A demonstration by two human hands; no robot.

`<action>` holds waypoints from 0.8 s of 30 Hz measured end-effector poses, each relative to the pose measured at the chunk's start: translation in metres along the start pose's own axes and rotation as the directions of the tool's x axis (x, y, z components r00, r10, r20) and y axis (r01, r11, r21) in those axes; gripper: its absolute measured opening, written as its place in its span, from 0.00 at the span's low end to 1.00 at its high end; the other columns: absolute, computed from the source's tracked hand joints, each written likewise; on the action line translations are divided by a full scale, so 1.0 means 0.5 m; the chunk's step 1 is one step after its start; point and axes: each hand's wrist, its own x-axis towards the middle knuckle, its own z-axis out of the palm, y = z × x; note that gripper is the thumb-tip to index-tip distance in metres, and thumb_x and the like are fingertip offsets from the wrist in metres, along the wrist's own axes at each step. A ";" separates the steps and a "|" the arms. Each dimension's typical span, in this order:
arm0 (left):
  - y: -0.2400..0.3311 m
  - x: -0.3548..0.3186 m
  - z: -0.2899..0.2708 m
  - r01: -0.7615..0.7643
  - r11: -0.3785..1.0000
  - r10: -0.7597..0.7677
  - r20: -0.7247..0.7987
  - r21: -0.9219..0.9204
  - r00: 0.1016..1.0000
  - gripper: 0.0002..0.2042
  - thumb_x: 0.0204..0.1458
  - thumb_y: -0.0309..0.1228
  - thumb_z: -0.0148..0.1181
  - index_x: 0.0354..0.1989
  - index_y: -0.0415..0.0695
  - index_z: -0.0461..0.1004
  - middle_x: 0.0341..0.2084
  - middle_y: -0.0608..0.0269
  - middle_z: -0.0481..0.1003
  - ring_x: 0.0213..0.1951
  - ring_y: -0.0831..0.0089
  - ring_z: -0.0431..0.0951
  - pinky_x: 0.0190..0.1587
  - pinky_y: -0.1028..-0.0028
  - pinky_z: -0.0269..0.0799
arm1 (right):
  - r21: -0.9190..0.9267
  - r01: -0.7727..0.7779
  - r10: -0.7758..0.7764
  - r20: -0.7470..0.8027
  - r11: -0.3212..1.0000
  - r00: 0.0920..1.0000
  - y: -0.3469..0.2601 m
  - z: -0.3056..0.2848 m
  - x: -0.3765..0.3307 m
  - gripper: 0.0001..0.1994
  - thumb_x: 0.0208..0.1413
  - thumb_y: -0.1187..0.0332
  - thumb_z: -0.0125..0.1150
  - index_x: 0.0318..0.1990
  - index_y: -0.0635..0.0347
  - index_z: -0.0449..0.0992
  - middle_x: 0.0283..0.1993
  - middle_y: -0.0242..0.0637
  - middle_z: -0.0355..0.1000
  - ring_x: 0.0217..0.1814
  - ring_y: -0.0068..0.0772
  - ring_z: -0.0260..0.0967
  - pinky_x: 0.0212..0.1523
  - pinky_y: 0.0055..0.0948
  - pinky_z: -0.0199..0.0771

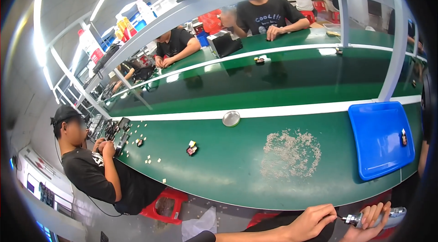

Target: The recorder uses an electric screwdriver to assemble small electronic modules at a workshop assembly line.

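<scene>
At the lower right, off the front edge of the bench, my right hand (373,218) is wrapped round a clear-bodied electric screwdriver (396,217), its metal nose pointing left. My left hand (315,219) is closed in a pinch at the tip of the thin screwdriver bit (340,218); whether a screw is also between the fingers is too small to tell. On the green bench beyond my hands lies a loose spread of tiny screws (292,154). A blue tray (365,151) to its right holds a small dark part (404,138).
A round metal lid or dish (231,118) stands by the white rail. A small black and yellow part (191,148) lies left of the screws, near scattered pale pieces (148,160). A co-worker (98,164) sits at left; others work across the conveyor belt (273,78). Grey posts (394,59) frame the bench.
</scene>
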 end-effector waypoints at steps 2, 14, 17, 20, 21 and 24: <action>-0.022 0.012 0.011 0.080 0.996 -0.079 0.023 -0.049 0.997 0.04 0.51 0.25 0.56 0.28 0.37 0.71 0.24 0.50 0.72 0.29 0.52 0.74 0.32 0.65 0.69 | 0.045 -0.019 0.027 -0.183 0.999 0.983 0.029 0.111 0.023 0.09 0.62 0.67 0.42 0.35 0.64 0.66 0.14 0.28 0.50 0.11 0.19 0.45 0.16 0.20 0.54; -0.045 0.021 0.041 -0.069 0.998 0.069 0.038 0.009 0.997 0.01 0.50 0.18 0.56 0.31 0.34 0.73 0.28 0.55 0.75 0.26 0.67 0.76 0.29 0.73 0.72 | 0.089 0.101 -0.037 -0.541 0.991 0.840 0.021 0.120 0.013 0.09 0.61 0.68 0.42 0.41 0.63 0.67 0.14 0.25 0.46 0.10 0.13 0.39 0.10 0.15 0.41; -0.048 0.015 0.041 0.123 0.987 -0.114 0.093 -0.104 0.989 0.02 0.52 0.16 0.54 0.30 0.32 0.73 0.28 0.53 0.75 0.25 0.74 0.75 0.25 0.78 0.73 | 0.098 0.088 -0.036 -0.445 0.991 0.895 0.027 0.119 0.027 0.09 0.61 0.65 0.42 0.33 0.57 0.64 0.12 0.25 0.49 0.09 0.17 0.43 0.14 0.21 0.50; -0.049 0.019 0.060 0.079 0.978 -0.068 0.063 -0.192 0.996 0.03 0.53 0.15 0.52 0.29 0.29 0.70 0.27 0.49 0.74 0.24 0.73 0.75 0.25 0.79 0.74 | 0.130 0.107 -0.043 -0.423 0.986 0.905 0.018 0.113 0.027 0.10 0.62 0.63 0.41 0.33 0.56 0.64 0.12 0.25 0.51 0.09 0.18 0.46 0.15 0.22 0.53; -0.044 0.020 0.061 0.079 0.975 -0.068 0.064 -0.205 0.996 0.03 0.54 0.15 0.51 0.29 0.28 0.70 0.27 0.49 0.73 0.24 0.73 0.74 0.26 0.79 0.74 | 0.112 0.110 -0.055 -0.407 0.988 0.912 0.015 0.110 0.024 0.10 0.63 0.61 0.41 0.33 0.56 0.64 0.12 0.25 0.52 0.09 0.19 0.48 0.16 0.23 0.55; -0.037 0.017 0.082 0.068 0.976 -0.049 0.095 -0.208 0.994 0.01 0.53 0.14 0.52 0.30 0.29 0.69 0.27 0.49 0.73 0.24 0.74 0.74 0.27 0.79 0.74 | 0.097 0.127 -0.078 -0.402 0.987 0.912 -0.007 0.103 0.012 0.11 0.63 0.61 0.40 0.33 0.56 0.64 0.12 0.25 0.52 0.09 0.19 0.49 0.16 0.23 0.58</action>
